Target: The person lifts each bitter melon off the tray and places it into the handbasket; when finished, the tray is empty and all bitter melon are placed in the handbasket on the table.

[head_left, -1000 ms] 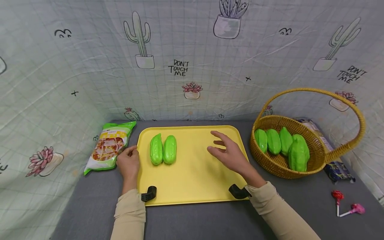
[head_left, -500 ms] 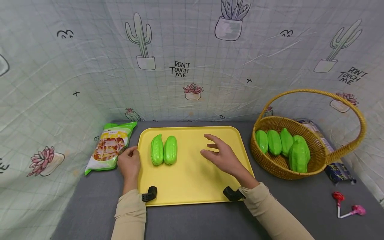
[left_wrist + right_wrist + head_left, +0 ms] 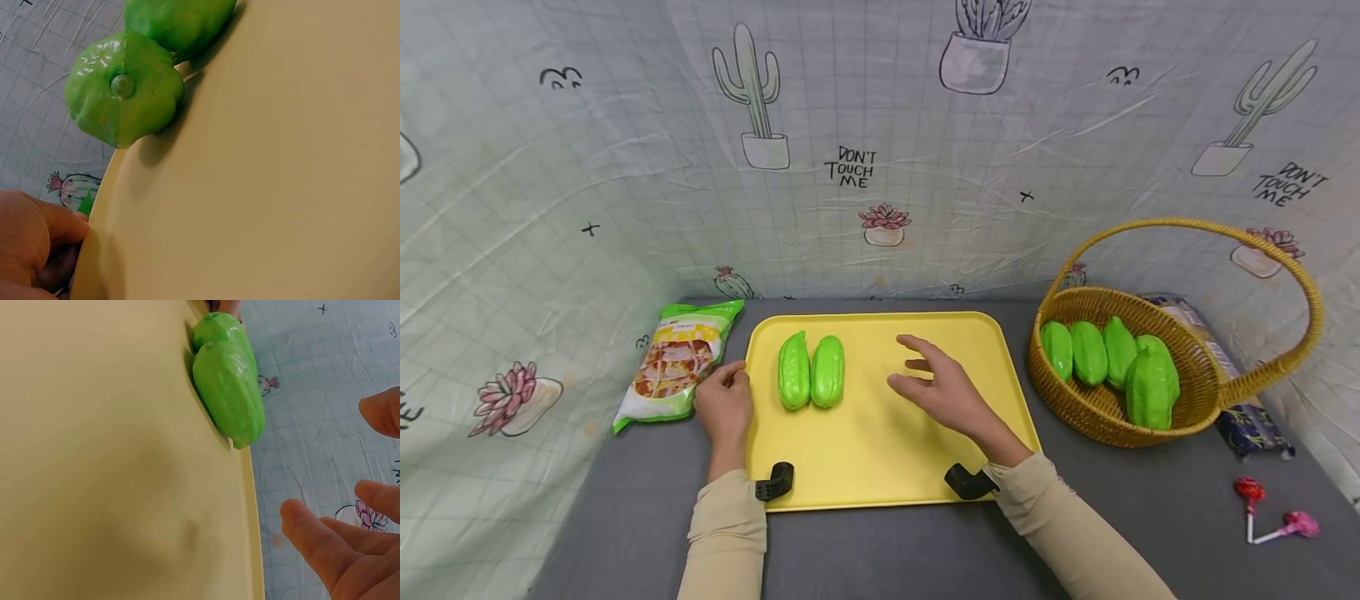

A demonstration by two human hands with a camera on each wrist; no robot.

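Observation:
Two glossy green, papaya-like fruits (image 3: 828,372) lie side by side on the left part of a yellow tray (image 3: 880,492); the left wrist view shows the lobed end of one fruit (image 3: 144,112). My left hand (image 3: 725,407) rests just outside the tray's left rim, its fingers loosely bent and a fingertip at the rim; it holds nothing that shows. Over the tray's right half hovers my right hand (image 3: 947,396), thumb and fingers spread apart with nothing between them. In the right wrist view, its fingers (image 3: 325,547) are clear of the fruits.
A wicker basket (image 3: 1086,421) with a tall handle holds several similar green fruits at the right. Behind it lies a dark packet (image 3: 1255,431). Two lollipops (image 3: 1249,490) lie at the front right. A green-and-white food bag (image 3: 673,362) sits left of the tray.
My right hand has drifted left over the tray, towards the two fruits, its fingers still spread. The left hand and the fruits stay where they were.

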